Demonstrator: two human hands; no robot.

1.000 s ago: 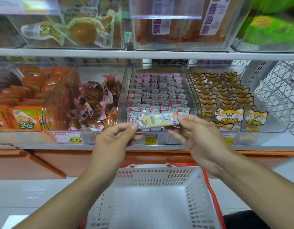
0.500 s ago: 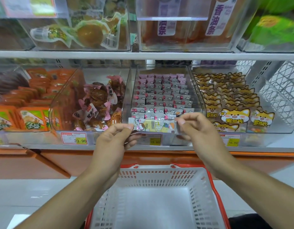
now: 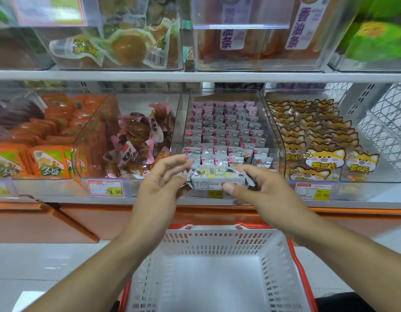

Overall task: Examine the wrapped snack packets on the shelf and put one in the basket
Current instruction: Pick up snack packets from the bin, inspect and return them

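Observation:
A small wrapped snack packet [image 3: 211, 181], white and yellow with cartoon print, hangs in front of the shelf edge with its printed back turned up. My right hand [image 3: 260, 190] pinches its right end between thumb and fingers. My left hand [image 3: 161, 183] is at its left end with fingers spread and only loosely touching the wrapper. Rows of similar pink and silver packets [image 3: 226, 136] fill the clear bin behind. The white basket [image 3: 217, 248] with its red rim sits directly below my hands and holds nothing.
Clear bins line the shelf: brown pink-wrapped snacks [image 3: 138, 140] at left, orange packs [image 3: 48, 140] farther left, fox-print packs [image 3: 318, 143] at right. Price tags [image 3: 106, 188] run along the shelf front. A wire rack [image 3: 388, 122] stands at far right. Another stocked shelf is above.
The packet has been turned over from its yellow front to its printed back and lowered slightly. My left fingers have loosened and spread; my right hand now holds it from the side.

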